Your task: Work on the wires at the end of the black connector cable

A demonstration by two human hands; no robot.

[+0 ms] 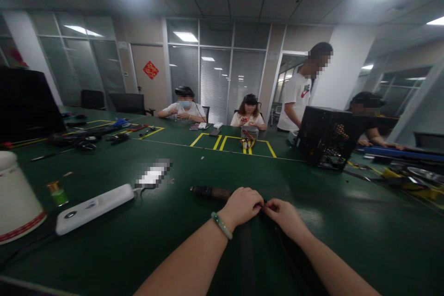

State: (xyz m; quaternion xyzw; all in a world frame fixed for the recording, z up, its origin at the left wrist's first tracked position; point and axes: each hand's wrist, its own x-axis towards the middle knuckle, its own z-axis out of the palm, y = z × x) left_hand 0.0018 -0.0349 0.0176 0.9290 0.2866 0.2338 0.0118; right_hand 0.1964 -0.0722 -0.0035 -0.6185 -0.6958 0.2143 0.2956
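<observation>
Item one: dark tubular piece [211,193], laid on the green tabletop [180,249], its far end running beneath the left hand [243,204]. Form slender and rounded; ribbed-looking black section, brownish middle, small pale tip.

Step in hand, as judged: fine work by fingertip at the near end. A small dark part [265,202] was held in a narrow pinch by the left hand and the right hand [286,217], tips nearly touching; its exact shape was hidden. For any shift of it, a light, steady pinch was judged to be called for.

Item two: dark cord [282,243], thin and apparently flexible, trailed below the right hand.

Item three: bracelet [221,225], smooth, mottled green, worn on the left wrist.

Surroundings: white power strip [95,208], long, rounded, plastic-looking; small bottle [58,194], green, gold-capped; pale container [17,199], cylindrical, red-banded; black computer case [324,136], boxy, set farther off.
</observation>
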